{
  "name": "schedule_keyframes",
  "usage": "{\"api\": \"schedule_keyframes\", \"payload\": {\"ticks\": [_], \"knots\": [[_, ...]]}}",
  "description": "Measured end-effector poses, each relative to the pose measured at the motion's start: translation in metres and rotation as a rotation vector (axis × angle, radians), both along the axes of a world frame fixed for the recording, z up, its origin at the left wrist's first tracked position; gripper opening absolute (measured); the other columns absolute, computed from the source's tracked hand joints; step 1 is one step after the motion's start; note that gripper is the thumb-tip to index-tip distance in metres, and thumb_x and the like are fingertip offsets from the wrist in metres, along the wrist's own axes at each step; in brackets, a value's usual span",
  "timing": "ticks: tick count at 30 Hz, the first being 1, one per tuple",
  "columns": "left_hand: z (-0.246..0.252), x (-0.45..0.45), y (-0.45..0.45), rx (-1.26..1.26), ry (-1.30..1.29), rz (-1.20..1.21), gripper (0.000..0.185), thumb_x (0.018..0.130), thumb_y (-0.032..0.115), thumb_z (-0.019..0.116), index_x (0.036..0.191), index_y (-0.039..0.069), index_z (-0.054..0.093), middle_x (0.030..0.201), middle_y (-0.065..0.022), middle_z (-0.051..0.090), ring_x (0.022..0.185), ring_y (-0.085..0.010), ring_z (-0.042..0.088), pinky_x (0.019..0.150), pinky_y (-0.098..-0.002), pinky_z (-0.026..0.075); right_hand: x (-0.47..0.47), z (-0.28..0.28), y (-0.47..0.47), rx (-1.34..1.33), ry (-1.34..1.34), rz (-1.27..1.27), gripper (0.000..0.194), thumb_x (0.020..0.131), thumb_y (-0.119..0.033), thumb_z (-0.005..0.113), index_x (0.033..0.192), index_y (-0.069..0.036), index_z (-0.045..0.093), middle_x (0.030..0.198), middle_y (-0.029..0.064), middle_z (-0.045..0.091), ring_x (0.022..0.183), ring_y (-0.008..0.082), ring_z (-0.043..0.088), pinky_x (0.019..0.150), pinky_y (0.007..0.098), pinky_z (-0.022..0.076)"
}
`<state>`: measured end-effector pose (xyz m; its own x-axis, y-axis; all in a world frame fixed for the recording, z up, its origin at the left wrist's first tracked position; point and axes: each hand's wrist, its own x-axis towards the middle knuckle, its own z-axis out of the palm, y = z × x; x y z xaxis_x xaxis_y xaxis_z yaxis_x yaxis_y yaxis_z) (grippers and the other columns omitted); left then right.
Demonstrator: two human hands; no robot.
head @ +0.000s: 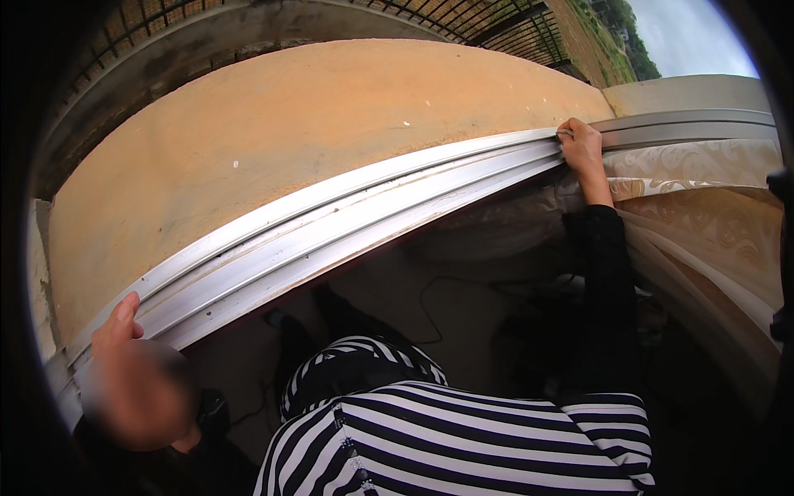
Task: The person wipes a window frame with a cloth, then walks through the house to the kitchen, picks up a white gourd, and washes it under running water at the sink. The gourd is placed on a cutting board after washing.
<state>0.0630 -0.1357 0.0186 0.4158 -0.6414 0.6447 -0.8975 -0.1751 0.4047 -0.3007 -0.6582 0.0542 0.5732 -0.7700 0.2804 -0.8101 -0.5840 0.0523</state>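
Observation:
Across the view runs a silvery aluminium window track (347, 204) with several long grooves and specks of dirt in it. My right hand (582, 146) is at the far right end of the open stretch of track, its fingers curled and pinching a small grey piece (564, 132) too small to name. My left hand (118, 325) is at the left end of the track, fingers pointing up and close to the outer rail. A blurred patch covers its palm and wrist, so whatever it may hold is hidden.
Outside the track lies an orange-tan sill (347, 105), with black metal railing (484, 25) beyond. Patterned beige curtains (701, 204) hang at the right, beside my right forearm. A dark cable (428, 310) lies on the shadowed floor below. My striped top (459, 440) fills the bottom.

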Motion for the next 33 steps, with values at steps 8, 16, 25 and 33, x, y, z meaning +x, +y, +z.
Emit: {"api": "schedule_keyframes", "payload": {"ticks": [8, 16, 25, 33], "knots": [[0.002, -0.004, 0.01, -0.07, 0.192, -0.066, 0.033, 0.088, -0.013, 0.044, 0.115, -0.011, 0.063, 0.106, -0.0215, 0.068, 0.086, -0.0248, 0.059, 0.078, -0.0332, 0.048, 0.028, 0.006, 0.048, 0.181, -0.169, 0.025, 0.009, 0.077, -0.008, 0.07, 0.084, -0.003, 0.069, 0.077, 0.0127, 0.069, 0.073, 0.0214, 0.067, 0.069, 0.0311, 0.0511], [0.001, -0.002, 0.03, -0.168, 0.128, -0.02, 0.03, 0.092, -0.003, 0.045, 0.116, -0.004, 0.063, 0.098, -0.0167, 0.067, 0.077, -0.0214, 0.054, 0.071, -0.0285, 0.043, 0.072, 0.006, 0.112, 0.311, -0.267, 0.105, 0.009, 0.078, -0.008, 0.07, 0.084, -0.001, 0.068, 0.075, 0.0096, 0.07, 0.07, 0.0173, 0.066, 0.067, 0.0289, 0.0504], [0.005, 0.007, 0.067, -0.227, 0.202, 0.025, 0.028, 0.09, -0.006, 0.046, 0.108, -0.005, 0.067, 0.093, -0.0147, 0.068, 0.073, -0.018, 0.054, 0.068, -0.0264, 0.043, 0.156, 0.001, 0.229, 0.369, -0.392, 0.331, 0.002, 0.079, -0.001, 0.065, 0.08, 0.001, 0.064, 0.07, 0.0121, 0.066, 0.064, 0.0188, 0.063, 0.062, 0.0292, 0.048], [-0.003, 0.015, 0.091, -0.403, 0.166, -0.017, 0.025, 0.085, -0.013, 0.052, 0.104, -0.009, 0.068, 0.091, -0.0177, 0.071, 0.071, -0.0199, 0.06, 0.062, -0.0262, 0.047, 0.234, 0.004, 0.332, 0.419, -0.399, 0.515, 0.003, 0.077, 0.005, 0.061, 0.078, 0.003, 0.062, 0.067, 0.0197, 0.061, 0.063, 0.032, 0.061, 0.061, 0.0358, 0.0482]]}}
